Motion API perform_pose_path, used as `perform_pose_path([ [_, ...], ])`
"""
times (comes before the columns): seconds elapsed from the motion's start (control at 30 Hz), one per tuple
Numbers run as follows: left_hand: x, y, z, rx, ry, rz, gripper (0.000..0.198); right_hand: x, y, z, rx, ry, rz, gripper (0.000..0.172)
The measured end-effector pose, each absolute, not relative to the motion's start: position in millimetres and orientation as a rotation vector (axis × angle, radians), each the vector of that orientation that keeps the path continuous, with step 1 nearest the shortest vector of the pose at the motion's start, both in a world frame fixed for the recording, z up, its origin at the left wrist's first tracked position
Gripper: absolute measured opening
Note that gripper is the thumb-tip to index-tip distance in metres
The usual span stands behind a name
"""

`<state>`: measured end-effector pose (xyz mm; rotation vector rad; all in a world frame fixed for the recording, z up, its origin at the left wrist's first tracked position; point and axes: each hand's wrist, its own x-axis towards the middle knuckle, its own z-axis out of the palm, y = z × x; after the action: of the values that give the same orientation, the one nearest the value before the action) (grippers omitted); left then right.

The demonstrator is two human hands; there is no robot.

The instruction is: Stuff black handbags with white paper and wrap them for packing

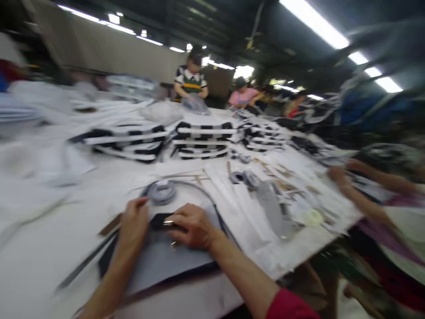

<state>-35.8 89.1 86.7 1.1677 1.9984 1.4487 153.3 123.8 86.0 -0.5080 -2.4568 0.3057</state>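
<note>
Grey panel (156,263), smooth, rounded at top, dark-edged, lies flat on the white tabletop (33,226), under both hands. Left hand (135,226): fingers bent at the panel's left side; blurred, cannot tell if gripping. Right hand (191,228): fingers curled over a black strip (157,220) on the panel, shiny metal piece (168,223) at the fingertips; cannot tell if pinched. Ring-shaped grey coil (162,197) near the panel's top edge. Beyond: banded black-and-white bundles (203,142).

Right grip (191,226) hid part of the black strip (157,220), red sleeve (289,305) got cut off, white heap (43,157) was super blurry.
</note>
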Motion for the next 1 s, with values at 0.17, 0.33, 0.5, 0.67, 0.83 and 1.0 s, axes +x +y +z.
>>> perform_pose_path([
  [0.17, -32, 94, 82, 1.057, 2.092, 1.383, 0.024, 157, 128, 85, -0.358, -2.405, 0.526, 0.017],
  [0.33, -34, 89, 72, 1.018, 2.009, 1.438, 0.022, 160, 121, 98, -0.303, -2.518, 0.577, 0.018],
  [0.5, -35, 93, 72, 1.042, 1.969, 1.435, 0.022, 165, 116, 114, -0.332, -2.626, 0.579, 0.017],
  [0.67, -35, 93, 73, 1.022, 1.957, 1.447, 0.019, 174, 110, 119, -0.365, -2.691, 0.588, 0.021],
  [0.83, -32, 91, 77, 1.019, 1.933, 1.464, 0.018, 178, 104, 123, -0.373, -2.749, 0.666, 0.023],
  [1.0, -29, 90, 81, 1.028, 1.934, 1.468, 0.016, 175, 98, 127, -0.514, -2.728, 0.859, 0.027],
])
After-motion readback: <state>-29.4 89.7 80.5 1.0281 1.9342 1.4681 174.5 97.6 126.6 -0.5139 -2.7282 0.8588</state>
